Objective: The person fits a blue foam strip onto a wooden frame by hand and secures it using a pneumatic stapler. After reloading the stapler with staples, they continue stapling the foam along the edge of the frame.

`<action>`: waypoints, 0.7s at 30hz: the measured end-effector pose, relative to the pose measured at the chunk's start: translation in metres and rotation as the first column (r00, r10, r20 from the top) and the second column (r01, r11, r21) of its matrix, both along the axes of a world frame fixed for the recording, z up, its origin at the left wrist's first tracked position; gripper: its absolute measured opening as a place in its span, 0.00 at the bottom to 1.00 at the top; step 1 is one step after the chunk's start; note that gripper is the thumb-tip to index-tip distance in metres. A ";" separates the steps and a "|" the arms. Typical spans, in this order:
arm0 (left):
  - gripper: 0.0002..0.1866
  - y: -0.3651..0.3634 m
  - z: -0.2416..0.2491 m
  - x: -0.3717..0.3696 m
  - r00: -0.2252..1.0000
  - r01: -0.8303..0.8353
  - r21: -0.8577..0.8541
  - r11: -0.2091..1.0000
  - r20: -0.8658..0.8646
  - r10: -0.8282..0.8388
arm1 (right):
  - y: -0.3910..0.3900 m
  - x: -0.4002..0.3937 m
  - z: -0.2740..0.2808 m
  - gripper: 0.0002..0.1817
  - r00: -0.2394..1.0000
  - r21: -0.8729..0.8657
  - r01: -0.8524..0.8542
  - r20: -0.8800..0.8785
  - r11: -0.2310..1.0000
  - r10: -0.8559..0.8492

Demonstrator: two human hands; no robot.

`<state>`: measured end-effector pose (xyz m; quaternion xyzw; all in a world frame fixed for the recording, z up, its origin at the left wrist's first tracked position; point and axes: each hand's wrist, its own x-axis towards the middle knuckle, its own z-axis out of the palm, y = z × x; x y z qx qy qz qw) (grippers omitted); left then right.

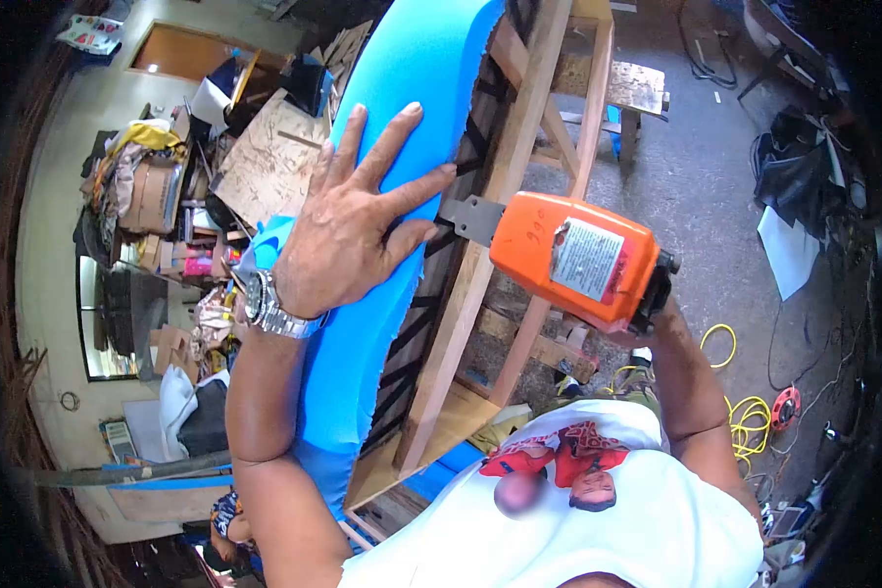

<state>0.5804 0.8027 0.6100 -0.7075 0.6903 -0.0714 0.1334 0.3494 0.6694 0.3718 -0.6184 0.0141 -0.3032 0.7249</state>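
Observation:
A long piece of blue foam (358,358) lies along a wooden frame (451,358) with dark webbing straps. My left hand (348,220), a metal watch on its wrist, rests flat on the foam with its fingers spread. An orange staple gun (534,255) with a label on its side is in my right hand (652,328). Most of the fingers of that hand are hidden behind the tool's body. The gun's grey metal nose points left, right at the foam's edge near my left thumb and index finger.
A wooden trestle (637,88) stands beyond the frame. On the floor at right lie a yellow hose (750,426), a red reel (786,407) and dark sheet material (799,157). Boxes (152,196) and scraps pile up at left. Another person (227,524) is at lower left.

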 end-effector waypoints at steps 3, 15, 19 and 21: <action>0.27 -0.001 -0.003 0.000 0.998 -0.015 -0.042 0.999 -0.058 0.012 | -0.011 0.008 0.023 0.23 0.994 -0.174 0.048 0.106 0.984 -0.030; 0.32 -0.005 0.000 -0.003 0.991 -0.062 -0.034 0.998 -0.118 0.057 | -0.018 0.021 0.033 0.18 0.992 -0.376 0.112 0.091 0.920 -0.084; 0.38 -0.004 0.001 0.003 0.993 -0.057 0.003 0.998 -0.103 0.057 | -0.018 0.029 0.039 0.17 0.997 -0.378 0.076 -0.001 0.923 -0.083; 0.41 -0.003 0.000 0.004 0.993 -0.056 0.004 0.998 -0.107 0.056 | -0.018 0.030 0.039 0.17 0.993 -0.399 0.113 0.024 0.910 -0.113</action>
